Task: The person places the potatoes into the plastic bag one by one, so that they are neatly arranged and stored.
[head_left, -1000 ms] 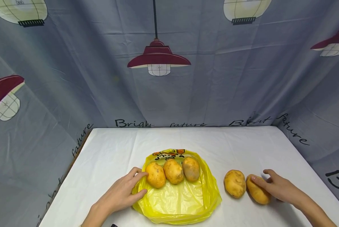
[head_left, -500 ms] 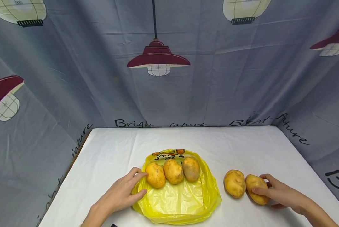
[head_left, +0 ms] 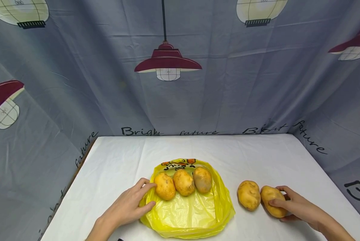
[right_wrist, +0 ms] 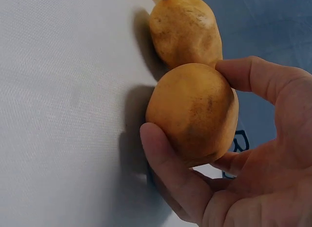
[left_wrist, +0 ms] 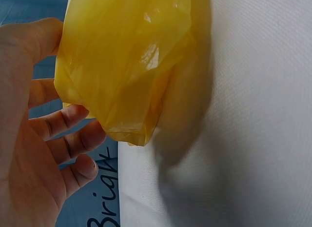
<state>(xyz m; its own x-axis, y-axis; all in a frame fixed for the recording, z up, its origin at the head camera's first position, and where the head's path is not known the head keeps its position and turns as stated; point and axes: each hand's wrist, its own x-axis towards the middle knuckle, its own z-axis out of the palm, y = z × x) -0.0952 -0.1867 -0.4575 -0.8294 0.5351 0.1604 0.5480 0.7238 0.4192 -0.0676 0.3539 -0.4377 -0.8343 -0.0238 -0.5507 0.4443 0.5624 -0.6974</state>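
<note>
A yellow plastic bag [head_left: 195,214] lies on the table with its mouth spread wide. Three potatoes [head_left: 184,182] sit in a row near its far side. At the bag's left edge, my left hand [head_left: 130,205] holds the rim, thumb and index finger reaching over it. The left wrist view has the thumb and some fingers passing behind the yellow film [left_wrist: 122,66]. To the right, my right hand [head_left: 300,206] grips a potato [head_left: 271,197] between thumb and fingers, as the right wrist view also shows. Another potato [head_left: 249,195] lies just left of it.
A white cloth covers the table [head_left: 198,147]. Grey curtain [head_left: 222,100] printed with lamps and lettering hangs behind it and along both sides. The tip of a small black object [head_left: 120,239] shows at the bottom edge, by the left forearm.
My right hand's fingers have come down around the far side of the right-hand potato and now grip it. The left hand and the bag have stayed in place.
</note>
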